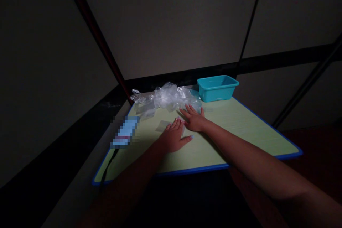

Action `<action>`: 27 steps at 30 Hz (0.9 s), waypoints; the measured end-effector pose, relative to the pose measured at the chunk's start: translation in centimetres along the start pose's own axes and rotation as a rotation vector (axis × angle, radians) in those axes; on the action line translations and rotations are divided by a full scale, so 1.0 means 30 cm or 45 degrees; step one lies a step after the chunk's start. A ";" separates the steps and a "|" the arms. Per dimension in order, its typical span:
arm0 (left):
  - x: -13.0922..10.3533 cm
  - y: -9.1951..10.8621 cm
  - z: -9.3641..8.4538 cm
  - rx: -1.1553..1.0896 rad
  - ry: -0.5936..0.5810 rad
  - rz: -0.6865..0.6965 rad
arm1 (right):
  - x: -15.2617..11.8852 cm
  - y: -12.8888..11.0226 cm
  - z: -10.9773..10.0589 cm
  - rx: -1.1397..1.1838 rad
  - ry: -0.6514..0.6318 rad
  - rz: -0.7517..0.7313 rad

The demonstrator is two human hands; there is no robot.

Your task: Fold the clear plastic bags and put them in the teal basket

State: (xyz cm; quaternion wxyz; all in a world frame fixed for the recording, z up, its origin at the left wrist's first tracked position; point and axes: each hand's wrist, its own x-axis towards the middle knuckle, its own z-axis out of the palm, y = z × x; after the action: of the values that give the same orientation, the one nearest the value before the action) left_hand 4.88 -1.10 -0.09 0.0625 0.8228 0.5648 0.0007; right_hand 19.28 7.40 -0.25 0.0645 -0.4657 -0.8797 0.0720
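One small plastic piece lies flat under my left hand; the loose heap of plastic is what I have left.
At the centre of the frame, my left hand [173, 137] is open and palm down, with its fingers over the clear plastic piece [161, 125] on the table [240, 128], pressing, I believe, but not gripping. My right hand [195, 119], just beside, is spread flat and grips nothing; whether its fingertips touch the heap of plastic [169, 96] I cannot tell. This heap, upper centre, is crumpled and not yet sorted, so I judge the work is in an early stage. The blue tub [217, 94] stands upper right, apart from both hands.
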 end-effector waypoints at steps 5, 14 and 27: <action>0.000 -0.008 0.015 0.052 0.070 -0.048 | 0.001 0.002 0.004 0.007 0.002 -0.002; 0.001 -0.050 0.002 0.019 0.030 -0.172 | 0.003 0.009 0.014 -0.008 0.015 0.000; 0.003 -0.190 -0.036 0.063 0.108 -0.765 | -0.005 -0.001 0.001 0.020 -0.036 0.027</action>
State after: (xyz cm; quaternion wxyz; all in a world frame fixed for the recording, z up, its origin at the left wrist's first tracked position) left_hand -0.47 1.11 0.38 0.0162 0.6195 0.7848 0.0030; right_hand 19.33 7.25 -0.28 0.0550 -0.4734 -0.8749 0.0859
